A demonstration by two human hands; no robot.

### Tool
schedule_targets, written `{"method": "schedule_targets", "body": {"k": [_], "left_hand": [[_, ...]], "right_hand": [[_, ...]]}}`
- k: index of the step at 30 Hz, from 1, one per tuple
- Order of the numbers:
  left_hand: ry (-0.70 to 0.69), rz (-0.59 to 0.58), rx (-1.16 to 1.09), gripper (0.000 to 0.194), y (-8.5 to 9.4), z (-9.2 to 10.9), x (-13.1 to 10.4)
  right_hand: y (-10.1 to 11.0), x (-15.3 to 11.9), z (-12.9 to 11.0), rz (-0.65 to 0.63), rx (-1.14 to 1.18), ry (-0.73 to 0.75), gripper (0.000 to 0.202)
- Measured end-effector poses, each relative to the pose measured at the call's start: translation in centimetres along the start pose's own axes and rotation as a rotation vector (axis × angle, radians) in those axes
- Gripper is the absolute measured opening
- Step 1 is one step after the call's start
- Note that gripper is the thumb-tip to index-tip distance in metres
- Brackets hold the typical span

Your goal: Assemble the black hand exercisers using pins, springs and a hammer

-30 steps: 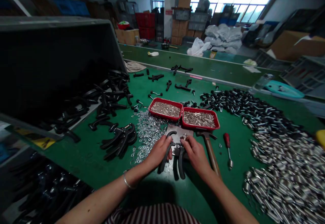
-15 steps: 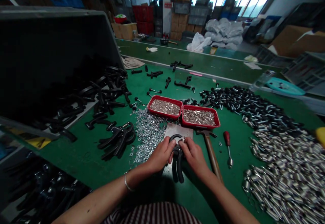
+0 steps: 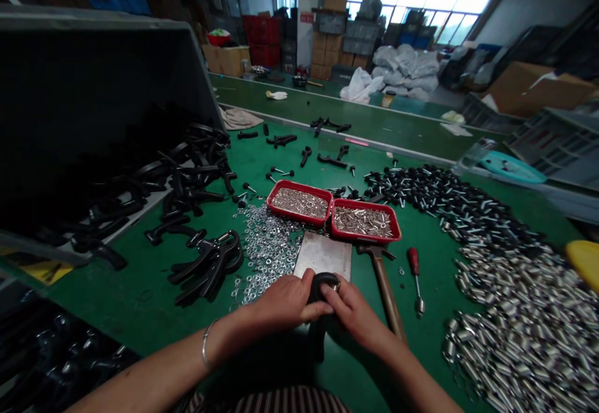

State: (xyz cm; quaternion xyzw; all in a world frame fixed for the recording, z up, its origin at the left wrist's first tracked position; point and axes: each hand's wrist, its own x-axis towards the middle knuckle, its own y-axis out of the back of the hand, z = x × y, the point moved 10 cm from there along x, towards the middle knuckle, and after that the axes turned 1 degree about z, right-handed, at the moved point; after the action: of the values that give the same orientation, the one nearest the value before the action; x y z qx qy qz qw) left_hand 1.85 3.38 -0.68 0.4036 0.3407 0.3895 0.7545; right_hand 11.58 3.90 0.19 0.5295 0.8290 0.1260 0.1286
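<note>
A black clamp [image 3: 318, 287] with a curved jaw and long handles is held between both hands, low over the front of the bench. My left hand [image 3: 285, 297] is closed on the left side of the curved jaw, its thumb on top. My right hand [image 3: 356, 312] grips the other side, its fingers close to a small shiny metal part, perhaps a spring, that is mostly hidden. The handles hang down toward me, in shadow. Just beyond the hands lies a flat metal plate [image 3: 324, 252].
Two red trays [image 3: 299, 218] of small metal parts stand behind the plate. Washers [image 3: 269, 244] and assembled black clamps [image 3: 210, 266] lie left; a hammer [image 3: 386, 291], a red-handled tool [image 3: 414, 276], springs [image 3: 524, 338] and black-headed screws [image 3: 435, 191] lie right. A grey bin [image 3: 196, 70] holds black handles.
Both hands have drawn the clamp down toward me and turned it, baring more of the metal plate. The left hand's grip has shifted around the jaw. The view has tipped slightly upward.
</note>
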Motion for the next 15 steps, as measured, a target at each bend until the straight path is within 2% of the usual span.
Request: {"method": "schedule_targets", "body": {"k": [3,6,8,11,12,15], "left_hand": [[-0.077,0.002,-0.011,0.07,0.5,0.4,1.0],[-0.112,0.052,-0.002,0.068,1.5,-0.3,3.3],[-0.139,0.088,0.068,0.06,2.4,-0.7,5.2],[-0.201,0.106,0.232,0.043,4.0,-0.7,7.8],[-0.218,0.119,0.28,0.039,4.8,-0.5,8.6],[-0.245,0.236,0.362,0.029,8.0,0.9,11.3]], "right_hand": [[0.4,0.3,0.0,0.039,-0.107,0.016,0.026],[1.8,2.4,0.7,0.019,-0.25,-0.021,0.031],[4.6,4.5,0.7,0.062,-0.402,-0.007,0.031],[11.0,7.2,-0.5,0.289,-0.65,0.125,0.026],[12.7,7.9,-0.5,0.33,-0.739,0.141,0.024],[15.3,9.9,0.7,0.3,-0.997,0.097,0.024]]}}
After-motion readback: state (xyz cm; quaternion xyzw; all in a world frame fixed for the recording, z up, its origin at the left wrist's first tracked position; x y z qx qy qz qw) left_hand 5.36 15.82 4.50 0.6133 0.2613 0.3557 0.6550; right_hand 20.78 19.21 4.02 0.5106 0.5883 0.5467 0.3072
